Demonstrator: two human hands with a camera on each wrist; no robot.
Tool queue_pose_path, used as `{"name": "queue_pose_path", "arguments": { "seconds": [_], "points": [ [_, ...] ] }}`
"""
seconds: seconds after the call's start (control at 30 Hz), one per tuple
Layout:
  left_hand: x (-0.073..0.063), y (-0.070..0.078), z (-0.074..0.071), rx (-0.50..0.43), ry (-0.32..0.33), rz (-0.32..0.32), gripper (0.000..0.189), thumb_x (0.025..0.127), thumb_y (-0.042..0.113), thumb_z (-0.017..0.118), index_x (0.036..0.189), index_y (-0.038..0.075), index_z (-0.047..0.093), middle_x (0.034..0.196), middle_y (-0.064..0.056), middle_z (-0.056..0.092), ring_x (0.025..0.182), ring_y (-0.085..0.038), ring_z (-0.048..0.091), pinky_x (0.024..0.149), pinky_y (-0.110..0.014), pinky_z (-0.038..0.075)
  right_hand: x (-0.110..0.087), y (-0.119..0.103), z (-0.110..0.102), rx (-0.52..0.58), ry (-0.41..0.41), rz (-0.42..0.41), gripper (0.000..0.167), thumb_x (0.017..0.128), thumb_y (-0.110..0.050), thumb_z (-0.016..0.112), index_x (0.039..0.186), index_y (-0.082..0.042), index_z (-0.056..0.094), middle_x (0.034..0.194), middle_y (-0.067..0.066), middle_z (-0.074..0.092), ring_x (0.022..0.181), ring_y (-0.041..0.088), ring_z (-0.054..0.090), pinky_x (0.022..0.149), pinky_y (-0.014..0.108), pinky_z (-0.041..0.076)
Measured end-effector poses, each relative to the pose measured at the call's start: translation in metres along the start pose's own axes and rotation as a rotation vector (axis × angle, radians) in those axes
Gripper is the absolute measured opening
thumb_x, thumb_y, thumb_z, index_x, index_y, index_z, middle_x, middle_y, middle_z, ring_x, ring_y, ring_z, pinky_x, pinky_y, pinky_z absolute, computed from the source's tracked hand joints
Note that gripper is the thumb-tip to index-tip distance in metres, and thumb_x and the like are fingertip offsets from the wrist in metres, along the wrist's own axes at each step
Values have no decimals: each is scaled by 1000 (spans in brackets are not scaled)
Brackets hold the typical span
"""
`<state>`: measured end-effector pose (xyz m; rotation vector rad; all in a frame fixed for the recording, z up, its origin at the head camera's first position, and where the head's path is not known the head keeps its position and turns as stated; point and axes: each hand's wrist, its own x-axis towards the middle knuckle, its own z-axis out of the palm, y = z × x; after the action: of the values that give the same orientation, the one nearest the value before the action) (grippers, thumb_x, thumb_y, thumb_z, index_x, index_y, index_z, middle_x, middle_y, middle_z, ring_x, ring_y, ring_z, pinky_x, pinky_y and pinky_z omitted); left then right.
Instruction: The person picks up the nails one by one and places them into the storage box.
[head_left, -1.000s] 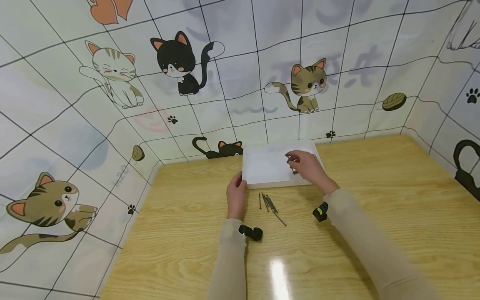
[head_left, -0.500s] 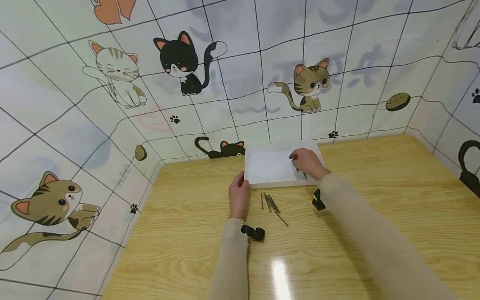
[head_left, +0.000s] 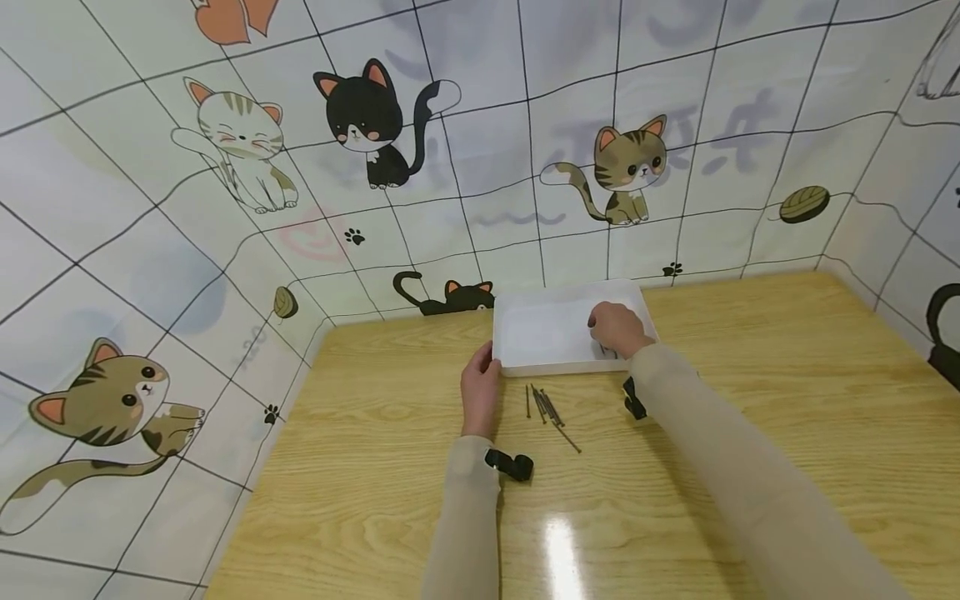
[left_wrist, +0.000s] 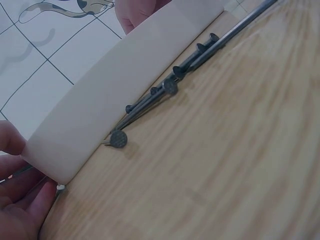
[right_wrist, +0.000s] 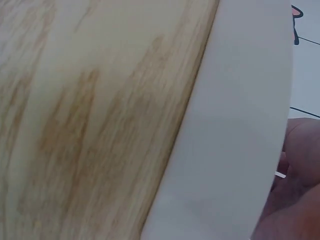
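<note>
A shallow white box (head_left: 570, 369) stands on the wooden table against the wall. My left hand (head_left: 480, 387) grips its near left corner; in the left wrist view the thumb (left_wrist: 10, 137) is on the wall of the box, with the other fingers curled by the lower corner. Low inside the right part of the box is my right hand (head_left: 618, 327), fingers curled on a nail that is mostly hidden; a thin bright glint shows by those fingers in the right wrist view. Beneath that hand, part of another nail (head_left: 609, 352) shows on the box floor.
In front of the box lies a loose pile of nails (head_left: 551, 407), several of them, with flat round heads (left_wrist: 118, 139). One longer-reaching nail (head_left: 568, 438) points toward the person. Behind stands a wall (head_left: 510, 208) printed with cats and a grid.
My right hand has moved slightly right and lowered into the box with the nail; its fingers now hide more of it. My left hand stays at the corner. The head view has shifted slightly.
</note>
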<state>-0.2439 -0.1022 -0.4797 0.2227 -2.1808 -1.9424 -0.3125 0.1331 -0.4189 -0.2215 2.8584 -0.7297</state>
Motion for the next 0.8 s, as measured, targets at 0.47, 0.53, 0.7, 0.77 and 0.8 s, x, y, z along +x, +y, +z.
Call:
{"name": "queue_pose_path", "arguments": {
  "seconds": [0.47,0.53,0.7,0.77,0.8],
  "points": [
    [2,-2,1,8,3,7,38,90,16,47,127,15,52,123,1,54,113,-13,47,92,-32,38,0,2,0,-37,-21,-29,28,88,-5,44,110,2,59,105,19,59,81,29,57,64,40,47],
    [3,-2,1,12,4,9,38,90,16,47,127,16,52,123,2,53,113,-13,47,92,-31,38,1,2,1,-43,-27,-24,27,88,-5,43,110,2,59,106,19,59,82,29,57,64,40,46],
    [2,-1,1,17,3,16,38,90,15,47,127,14,52,123,0,53,113,-14,47,92,-33,38,1,3,2,-52,-34,0,27,89,-5,43,111,1,58,107,19,58,83,29,56,65,40,46],
    [1,-1,1,19,1,18,38,90,14,47,127,14,51,124,-1,53,114,-15,46,93,-34,38,0,3,3,-50,-27,3,27,89,-5,43,110,1,58,106,19,58,82,28,57,64,39,46],
    [1,-1,0,23,1,14,38,90,15,47,128,14,51,124,0,53,114,-14,46,93,-34,38,0,3,4,-46,-22,0,27,89,-5,43,110,1,58,105,19,59,81,28,57,64,39,46]
  ]
}}
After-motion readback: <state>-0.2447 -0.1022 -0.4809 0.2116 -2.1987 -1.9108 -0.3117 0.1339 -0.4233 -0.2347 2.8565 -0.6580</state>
